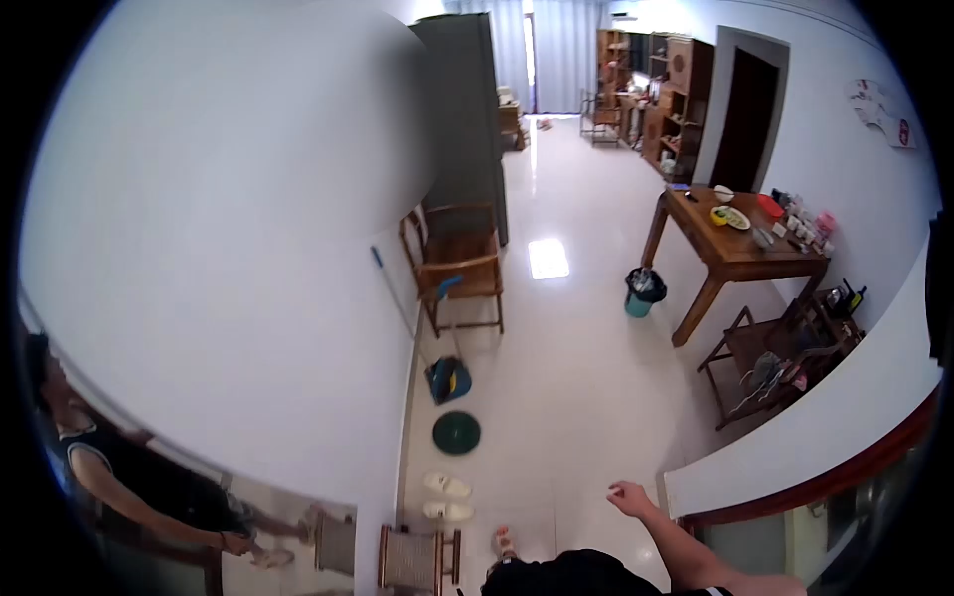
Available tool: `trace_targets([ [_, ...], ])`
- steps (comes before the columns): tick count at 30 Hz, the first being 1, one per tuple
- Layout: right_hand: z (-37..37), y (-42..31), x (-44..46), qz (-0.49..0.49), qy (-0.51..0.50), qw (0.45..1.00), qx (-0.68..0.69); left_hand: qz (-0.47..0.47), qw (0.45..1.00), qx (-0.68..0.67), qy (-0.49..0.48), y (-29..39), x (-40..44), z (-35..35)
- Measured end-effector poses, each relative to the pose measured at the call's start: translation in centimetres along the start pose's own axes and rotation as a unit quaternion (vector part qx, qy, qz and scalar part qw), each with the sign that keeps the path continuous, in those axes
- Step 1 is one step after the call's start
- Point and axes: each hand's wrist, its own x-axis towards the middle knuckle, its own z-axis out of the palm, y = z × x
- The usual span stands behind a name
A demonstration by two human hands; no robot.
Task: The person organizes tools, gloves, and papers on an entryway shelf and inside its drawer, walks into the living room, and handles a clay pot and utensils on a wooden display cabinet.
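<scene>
My right hand hangs over the pale tiled floor at the lower right of the head view. Its fingers are loosely curled, and I see nothing held in them. The bare forearm runs down to the bottom edge. My left hand is out of view. My dark clothing and one foot show at the bottom. To the left of the foot stands a low stool with a woven seat. A pair of light slippers lies beyond the stool, near the wall.
Along the left wall are a round green mat, a dustpan and a wooden chair. On the right are a trash bin, a table with dishes and another chair. A person appears at lower left, seemingly in a mirror.
</scene>
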Motion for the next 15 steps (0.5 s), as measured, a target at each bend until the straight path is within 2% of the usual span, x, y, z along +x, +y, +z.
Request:
trace_targets([
  [1, -0.2, 2.0, 0.8, 0.032, 0.008, 0.999, 0.004, 0.047, 0.998, 0.046, 0.024, 6.4, 3.2, 0.0],
  [2, -0.2, 3.9, 1.3, 0.068, 0.027, 0.997, 0.014, 0.119, 0.978, 0.148, 0.084, 13.5, 6.6, 0.7],
  [3, -0.7, 5.2, 1.8, 0.106, 0.045, 0.993, 0.025, 0.193, 0.927, 0.272, 0.173, 21.3, 8.5, 1.9],
  [5, -1.4, 7.6, 1.8, 0.202, 0.048, 0.973, 0.104, 0.281, 0.877, 0.328, 0.21, 35.7, 10.1, 5.1],
  [6, -1.7, 9.0, 1.9, 0.21, 0.059, 0.969, 0.113, 0.228, 0.968, 0.086, 0.061, 43.5, 5.5, 7.3],
  [9, -3.3, 12.8, 3.5, 0.28, 0.095, 0.949, 0.114, 0.364, 0.928, 0.08, 0.013, 59.7, 2.8, 15.5],
  [11, -4.6, 14.8, 5.8, 0.334, 0.113, 0.924, 0.147, 0.382, 0.92, 0.083, -0.019, 67.5, -1.1, 21.3],
  [13, -5.5, 18.6, 10.1, 0.342, 0.14, 0.917, 0.151, 0.417, 0.896, 0.095, -0.118, 73.6, -1.6, 26.6],
  [14, -5.9, 20.9, 13.0, 0.352, 0.133, 0.913, 0.158, 0.41, 0.892, 0.14, -0.128, 76.0, -2.1, 28.7],
  [15, -8.0, 22.4, 16.7, 0.358, 0.129, 0.91, 0.163, 0.421, 0.866, 0.241, -0.121, 78.3, -2.0, 30.0],
])
